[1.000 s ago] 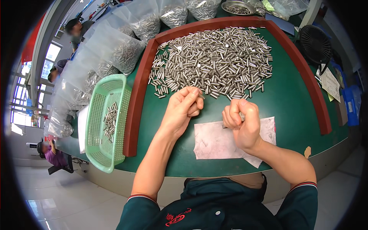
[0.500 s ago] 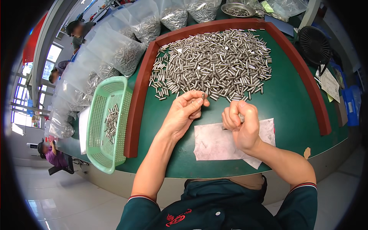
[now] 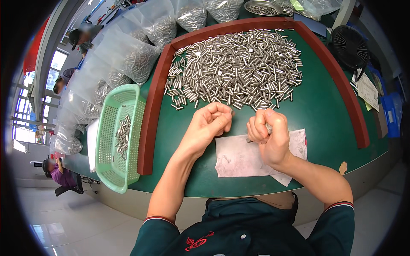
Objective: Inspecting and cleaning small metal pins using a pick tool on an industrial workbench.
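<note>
A broad pile of short, shiny metal pins (image 3: 239,68) covers the far part of the green table (image 3: 326,102). Just in front of the pile, my left hand (image 3: 211,126) is closed, its fingers curled against the thumb. A small grey end of a metal pin (image 3: 232,112) shows at its fingertips; the rest is hidden. My right hand (image 3: 271,136) is a fist above a stained whitish cloth (image 3: 237,160) lying flat on the table. Bits of grey peek out between its fingers, too covered to identify.
A dark red wooden frame (image 3: 149,123) borders the pile. Left of it stands a green plastic basket (image 3: 100,147) holding some pins. Clear bags of pins (image 3: 139,62) line the far left. A metal bowl (image 3: 275,8), black fan (image 3: 350,47) and papers (image 3: 367,94) sit beyond; other people are at left.
My left hand has turned inward and its fingers have closed further, so the pin between thumb and fingers is now mostly hidden. My right fist has stayed in place.
</note>
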`<state>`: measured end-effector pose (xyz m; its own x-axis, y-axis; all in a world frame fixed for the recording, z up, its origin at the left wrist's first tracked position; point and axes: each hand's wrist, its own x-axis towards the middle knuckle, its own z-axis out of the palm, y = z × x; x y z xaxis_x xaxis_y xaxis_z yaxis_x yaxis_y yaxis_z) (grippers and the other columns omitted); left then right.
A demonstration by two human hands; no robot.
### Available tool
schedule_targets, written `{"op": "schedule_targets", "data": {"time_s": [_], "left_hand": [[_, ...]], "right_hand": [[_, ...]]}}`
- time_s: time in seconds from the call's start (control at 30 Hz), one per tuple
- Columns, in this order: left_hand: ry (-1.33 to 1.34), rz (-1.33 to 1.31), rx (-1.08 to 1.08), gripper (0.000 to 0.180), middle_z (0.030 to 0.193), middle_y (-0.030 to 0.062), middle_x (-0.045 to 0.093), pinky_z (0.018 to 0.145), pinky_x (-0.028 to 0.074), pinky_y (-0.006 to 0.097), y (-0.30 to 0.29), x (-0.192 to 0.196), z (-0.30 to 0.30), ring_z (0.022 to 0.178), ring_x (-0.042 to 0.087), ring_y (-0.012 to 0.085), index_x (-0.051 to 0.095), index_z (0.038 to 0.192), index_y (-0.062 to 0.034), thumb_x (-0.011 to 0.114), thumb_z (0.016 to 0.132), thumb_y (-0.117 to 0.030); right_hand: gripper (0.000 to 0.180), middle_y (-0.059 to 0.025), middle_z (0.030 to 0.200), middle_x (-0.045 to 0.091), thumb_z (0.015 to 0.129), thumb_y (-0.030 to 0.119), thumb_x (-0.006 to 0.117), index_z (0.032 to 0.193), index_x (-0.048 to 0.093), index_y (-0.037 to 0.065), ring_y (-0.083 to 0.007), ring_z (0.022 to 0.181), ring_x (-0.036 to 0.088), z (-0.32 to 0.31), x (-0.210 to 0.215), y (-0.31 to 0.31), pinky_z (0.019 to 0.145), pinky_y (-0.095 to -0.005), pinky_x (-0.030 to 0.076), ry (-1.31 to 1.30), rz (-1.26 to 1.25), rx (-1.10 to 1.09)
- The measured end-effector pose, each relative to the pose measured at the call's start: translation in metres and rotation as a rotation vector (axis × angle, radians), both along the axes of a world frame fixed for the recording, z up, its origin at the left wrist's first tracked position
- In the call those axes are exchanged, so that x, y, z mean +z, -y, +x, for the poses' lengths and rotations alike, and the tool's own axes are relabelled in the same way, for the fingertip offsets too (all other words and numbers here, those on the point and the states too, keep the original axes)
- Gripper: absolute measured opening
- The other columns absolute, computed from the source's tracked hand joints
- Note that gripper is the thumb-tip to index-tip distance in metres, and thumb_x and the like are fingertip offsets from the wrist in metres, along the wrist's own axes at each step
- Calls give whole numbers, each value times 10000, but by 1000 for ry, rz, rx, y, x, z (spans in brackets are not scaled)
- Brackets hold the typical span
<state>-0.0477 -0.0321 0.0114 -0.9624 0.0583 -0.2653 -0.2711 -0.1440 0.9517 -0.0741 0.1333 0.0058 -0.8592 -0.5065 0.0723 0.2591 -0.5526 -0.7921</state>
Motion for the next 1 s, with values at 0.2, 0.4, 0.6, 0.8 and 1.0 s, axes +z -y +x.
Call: {"op": "schedule_targets", "data": {"time_s": [0.2, 0.4, 0.6, 0.8, 1.0], "left_hand": [[-137, -771, -215, 96, 413, 30, 325, 398, 273, 291, -25, 13, 20, 377, 320, 108, 548, 678, 7, 616, 686, -60], [-159, -923, -185, 112, 400, 66, 358, 408, 304, 323, -28, 9, 23, 354, 337, 197, 566, 662, -11, 654, 675, -79], [-128, -913, -162, 115, 399, 57, 354, 404, 303, 318, -28, 4, 23, 348, 335, 185, 573, 651, -16, 671, 663, -76], [-103, -888, -141, 99, 437, -40, 294, 392, 232, 239, -29, 5, 25, 430, 244, 43, 586, 660, 19, 672, 681, -27], [-123, -916, -145, 127, 391, 52, 349, 395, 298, 311, -29, 3, 23, 338, 327, 170, 568, 624, -10, 674, 659, -70]], "right_hand": [[395, 19, 417, 237, 853, 289, 291, 505, 274, 104, -85, 402, 171, -2, -4, 3, 409, -252, 176, 24, 3, -48], [401, 24, 405, 227, 845, 295, 275, 487, 251, 116, -86, 393, 166, -6, 0, 1, 405, -247, 173, 104, -76, -70], [376, 11, 427, 263, 845, 226, 281, 493, 265, 95, -75, 404, 196, -5, -4, -1, 397, -237, 179, 184, -152, -52], [381, 11, 429, 260, 849, 230, 283, 494, 264, 94, -75, 404, 199, -2, -3, -2, 396, -238, 182, 201, -155, -60], [388, 25, 413, 234, 840, 289, 274, 491, 250, 119, -84, 396, 171, 0, -1, -1, 409, -244, 180, 173, -75, -51]]}}
